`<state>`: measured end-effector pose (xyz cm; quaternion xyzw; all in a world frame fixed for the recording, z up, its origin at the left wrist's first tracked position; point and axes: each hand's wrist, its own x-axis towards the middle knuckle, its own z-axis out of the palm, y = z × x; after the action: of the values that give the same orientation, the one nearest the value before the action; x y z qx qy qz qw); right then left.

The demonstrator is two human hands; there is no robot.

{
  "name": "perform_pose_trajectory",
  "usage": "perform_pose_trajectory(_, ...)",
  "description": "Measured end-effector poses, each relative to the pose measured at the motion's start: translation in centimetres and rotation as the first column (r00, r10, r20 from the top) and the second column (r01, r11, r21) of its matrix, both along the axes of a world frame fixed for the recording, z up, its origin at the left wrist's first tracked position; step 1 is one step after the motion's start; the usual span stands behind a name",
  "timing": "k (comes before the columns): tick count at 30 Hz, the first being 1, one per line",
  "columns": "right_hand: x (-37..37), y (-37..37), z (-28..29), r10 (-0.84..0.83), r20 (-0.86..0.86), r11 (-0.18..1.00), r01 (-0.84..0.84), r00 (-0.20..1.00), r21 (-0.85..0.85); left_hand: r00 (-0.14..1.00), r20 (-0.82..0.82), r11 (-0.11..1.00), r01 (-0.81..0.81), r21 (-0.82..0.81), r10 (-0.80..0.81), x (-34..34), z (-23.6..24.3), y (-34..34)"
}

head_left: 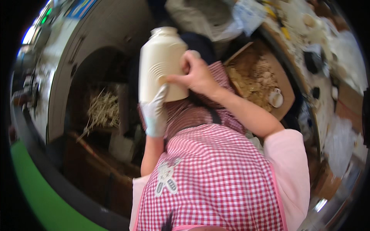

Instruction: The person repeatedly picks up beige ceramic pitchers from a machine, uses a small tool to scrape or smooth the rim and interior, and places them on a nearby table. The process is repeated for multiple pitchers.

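Note:
A large cream-coloured jar [162,57] with a short narrow neck and curved ridges on its side stands tilted in front of me above my lap. My left hand [155,111], in a whitish glove, holds it at the lower end, one finger lying up its front; the other fingers are partly hidden. My bare right hand [196,75] is at the jar's right side, its thumb pressed to the ridged part near a small tan spot. The right fingers are curled, with a pale rounded bit showing above them; what they hold is unclear.
To the right, a brown tray [283,81] holds yellowish scraps and a white round piece [275,98]. A cluttered bench [308,38] runs beyond it. Pale straw-like strips [104,109] lie at left beside a grey cabinet [63,81]. A grey-beige sack [204,17] is ahead.

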<state>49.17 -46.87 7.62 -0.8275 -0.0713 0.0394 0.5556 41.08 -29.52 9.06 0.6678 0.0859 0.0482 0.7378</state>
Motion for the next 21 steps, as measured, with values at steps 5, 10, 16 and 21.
perform_pose_trajectory(5, 0.6, -0.6, -0.2, -0.052, -0.093, 0.997, 0.058, 0.994, 0.056, 0.995, -0.071, 0.989, -0.073, -0.126, 0.064, 1.7, 0.4, -1.9)
perform_pose_trajectory(10, 2.8, -3.1, 2.1, 0.123, -0.182, 0.986, -0.1, 0.975, 0.131, 0.894, 0.354, 0.691, -0.073, 0.719, -0.274, 2.1, -1.0, -0.1)
perform_pose_trajectory(16, 11.6, -26.8, 6.6, -0.27, 0.652, 0.676, 0.622, 0.708, -0.396, 0.962, 0.236, 0.953, 0.064, 0.296, -0.138, 0.0, -4.4, 1.7)
perform_pose_trajectory(21, 16.0, -39.3, 3.9, 0.068, 0.433, 0.448, 0.36, 0.899, -0.818, 0.967, -0.248, 0.845, -0.179, -0.504, 0.056, 0.7, -3.1, 0.7)
